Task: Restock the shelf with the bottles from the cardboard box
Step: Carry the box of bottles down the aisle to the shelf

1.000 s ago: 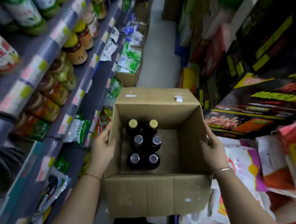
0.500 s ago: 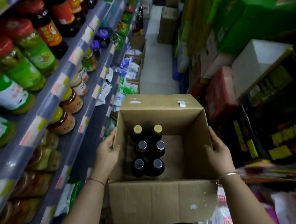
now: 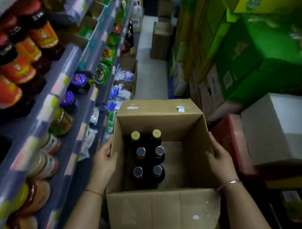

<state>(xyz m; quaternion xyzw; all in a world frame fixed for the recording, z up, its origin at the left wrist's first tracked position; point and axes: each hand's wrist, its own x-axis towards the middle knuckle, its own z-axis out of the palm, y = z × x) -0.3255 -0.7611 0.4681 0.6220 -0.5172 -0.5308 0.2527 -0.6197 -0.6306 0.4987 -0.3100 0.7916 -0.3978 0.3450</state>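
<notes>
I carry the open cardboard box (image 3: 163, 209) in front of me down a narrow shop aisle. My left hand (image 3: 103, 163) clasps the box's left wall, thumb hooked over the rim and fingers outside; my right hand (image 3: 218, 161) clasps the right wall the same way. A grip on each side keeps the box level, so that its load stays upright.

Six dark bottles (image 3: 147, 158) stand inside in two columns of three, pressed against the left half of the box; the right half of its floor is bare. The far pair have yellow caps, the four nearer ones silver caps. None has reached the shelf (image 3: 72, 149), so I judge that restocking has not begun.

The shelf runs along my left in blue tiers edged with price labels, holding jars (image 3: 59, 123) and red-labelled bottles. Where these bottles belong cannot be told. To my right, green cartons (image 3: 249, 58) and a white box (image 3: 280, 127) are stacked high. A pale floor (image 3: 151, 75) leads ahead to more brown boxes. The light is dim, and the edges of the view are blurred.
</notes>
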